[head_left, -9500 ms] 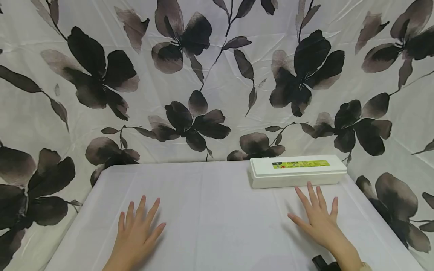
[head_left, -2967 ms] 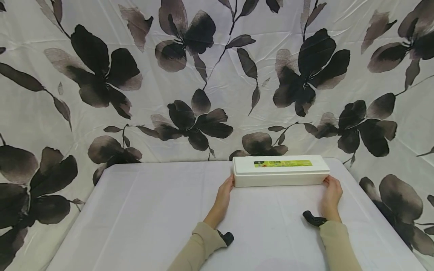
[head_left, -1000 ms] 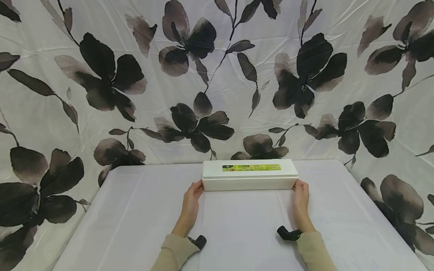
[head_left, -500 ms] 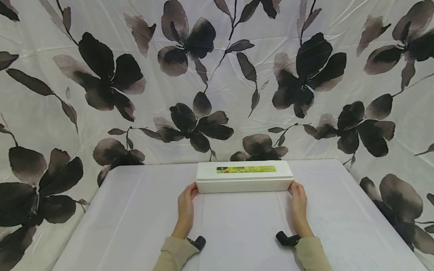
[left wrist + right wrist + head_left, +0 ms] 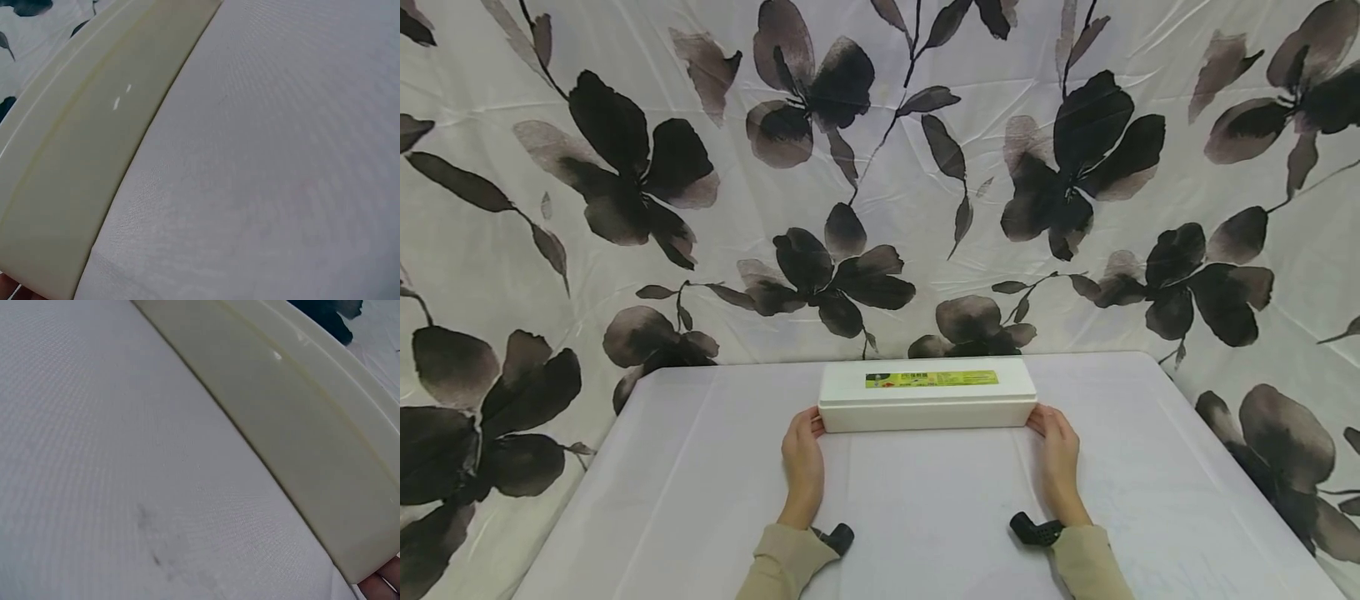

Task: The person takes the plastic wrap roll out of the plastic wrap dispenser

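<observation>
A long white lidded box (image 5: pixel 925 416) with a yellow-green label (image 5: pixel 932 379) lies flat near the far edge of the table. My left hand (image 5: pixel 804 467) grips its left end, while my right hand (image 5: pixel 1059 454) holds the right end. The fingers are partly hidden behind the box's ends. Along the left wrist view runs the front wall of the box (image 5: pixel 94 137), with fingertips (image 5: pixel 9 286) at its lower corner. The right wrist view has the same wall (image 5: pixel 300 437), fingers (image 5: pixel 378 587) tucked against the end.
A white cloth (image 5: pixel 925 517) covers the table. Behind it hangs a pale curtain (image 5: pixel 700 67) with dark flower prints. Each wrist wears a black device, the left camera (image 5: pixel 838 537) and the right camera (image 5: pixel 1033 530), below the sleeves' cuffs.
Both hands came from lying spread on the table to the box's ends. The box has slid left from the right corner, and slightly nearer in the last second.
</observation>
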Motion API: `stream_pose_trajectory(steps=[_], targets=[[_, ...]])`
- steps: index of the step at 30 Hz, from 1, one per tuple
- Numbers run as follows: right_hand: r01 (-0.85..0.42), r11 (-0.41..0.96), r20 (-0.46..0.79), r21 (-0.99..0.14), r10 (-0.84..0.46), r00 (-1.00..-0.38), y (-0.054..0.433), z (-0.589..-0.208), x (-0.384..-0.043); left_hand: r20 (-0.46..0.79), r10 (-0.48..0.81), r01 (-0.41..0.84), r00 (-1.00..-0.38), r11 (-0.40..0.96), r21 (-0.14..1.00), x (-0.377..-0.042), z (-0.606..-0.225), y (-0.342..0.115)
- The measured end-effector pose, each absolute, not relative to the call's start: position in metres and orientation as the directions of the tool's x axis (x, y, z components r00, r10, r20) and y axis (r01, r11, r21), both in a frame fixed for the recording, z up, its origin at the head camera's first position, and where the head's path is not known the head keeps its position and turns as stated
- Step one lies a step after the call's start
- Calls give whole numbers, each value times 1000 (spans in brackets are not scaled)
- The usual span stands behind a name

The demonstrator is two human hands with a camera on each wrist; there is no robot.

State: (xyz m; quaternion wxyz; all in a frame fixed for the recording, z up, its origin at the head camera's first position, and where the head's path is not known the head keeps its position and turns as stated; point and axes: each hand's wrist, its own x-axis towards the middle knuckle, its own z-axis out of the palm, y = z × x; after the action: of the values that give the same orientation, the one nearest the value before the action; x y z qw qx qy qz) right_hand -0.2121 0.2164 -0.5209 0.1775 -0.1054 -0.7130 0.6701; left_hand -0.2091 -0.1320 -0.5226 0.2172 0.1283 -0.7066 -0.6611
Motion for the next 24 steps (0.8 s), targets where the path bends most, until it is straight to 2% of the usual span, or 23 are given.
stream_pose_trajectory(steps=[5,14,24], targets=[[-121,62,136,-991,396,-908,216,-520,-211,133,-454,73,-881,147,986,-207,-523,-133],[-98,81,122,-992,393,-912,218,-520,-211,148,-441,68,-885,192,979,-204,-522,-135],[-114,52,125,-992,371,-920,216,-520,-211,141,-369,40,-919,270,962,-198,-523,-164]])
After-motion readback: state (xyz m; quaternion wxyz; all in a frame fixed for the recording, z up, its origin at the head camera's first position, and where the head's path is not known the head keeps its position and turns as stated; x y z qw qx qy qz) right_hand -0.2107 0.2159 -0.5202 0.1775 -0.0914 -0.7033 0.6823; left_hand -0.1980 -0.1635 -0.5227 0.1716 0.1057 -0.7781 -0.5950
